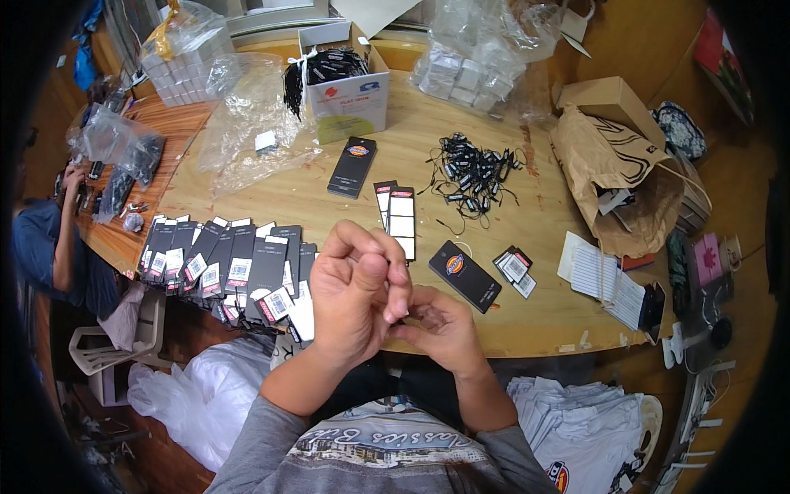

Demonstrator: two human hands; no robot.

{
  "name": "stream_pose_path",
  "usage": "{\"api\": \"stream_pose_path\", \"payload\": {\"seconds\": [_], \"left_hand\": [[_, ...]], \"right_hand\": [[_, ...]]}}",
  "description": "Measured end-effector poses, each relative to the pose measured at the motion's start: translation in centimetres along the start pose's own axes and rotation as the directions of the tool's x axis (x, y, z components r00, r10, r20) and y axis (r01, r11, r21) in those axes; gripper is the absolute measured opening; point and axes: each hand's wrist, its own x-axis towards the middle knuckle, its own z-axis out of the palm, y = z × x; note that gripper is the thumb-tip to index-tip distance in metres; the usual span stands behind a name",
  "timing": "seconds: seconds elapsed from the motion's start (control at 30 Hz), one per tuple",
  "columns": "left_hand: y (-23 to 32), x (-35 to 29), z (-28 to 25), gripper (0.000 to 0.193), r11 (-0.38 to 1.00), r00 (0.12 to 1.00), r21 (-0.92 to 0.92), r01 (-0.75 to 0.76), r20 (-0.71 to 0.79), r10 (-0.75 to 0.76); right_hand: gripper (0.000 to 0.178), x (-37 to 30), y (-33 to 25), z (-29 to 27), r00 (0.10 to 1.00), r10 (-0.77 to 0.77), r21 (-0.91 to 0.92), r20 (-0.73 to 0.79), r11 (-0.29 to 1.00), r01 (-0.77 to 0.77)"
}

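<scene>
Bare L hand [355, 298] & bare R hand [443, 325] are sitting half-closed mid-frame; can't tell what they're holding. They're prob. doing fiddly stuff, next needing a steady pinch. Flat black oblong card tag [466, 278] is lying right of frame centre.

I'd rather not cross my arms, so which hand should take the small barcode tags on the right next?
Probably your right hand: it's nearer the small barcode tags, while your left hand sits farther left.
</scene>
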Motion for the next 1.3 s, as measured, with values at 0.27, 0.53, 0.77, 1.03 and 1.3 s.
{"api": "stream_pose_path", "payload": {"seconds": [0.27, 0.53, 0.77, 1.03, 1.3], "left_hand": [[1.5, -0.7, -1.1, 0.016, 0.99, 0.997, 0.119, -0.072, 0.031, 0.069], [1.2, -0.8, -1.4, 0.018, 0.855, 0.996, 0.518, 0.013, 0.071, -0.059], [0.7, -0.9, -0.4, 0.027, 0.664, 0.977, 0.747, -0.022, 0.158, -0.145], [0.9, -1.2, 0.1, 0.022, 0.77, 0.965, 0.601, 0.214, -0.005, -0.263], [1.3, -1.0, 0.1, 0.023, 0.722, 0.954, 0.67, 0.175, 0.066, -0.292]], "right_hand": [[0.013, 0.0, -2.1, -2.0, 0.989, -0.116, 0.174, -0.087, 0.976, 0.129], [0.011, -0.2, -4.3, -2.1, 0.945, -0.261, 0.037, -0.196, 0.961, 0.273], [0.013, -0.2, -5.1, -1.5, 0.924, -0.257, -0.045, -0.283, 0.966, 0.254], [0.009, 0.3, -6.0, -0.7, 0.914, -0.292, -0.197, -0.281, 0.95, 0.243], [0.007, 0.6, -6.7, -0.9, 0.943, -0.258, -0.315, -0.21, 0.931, 0.184]]}}
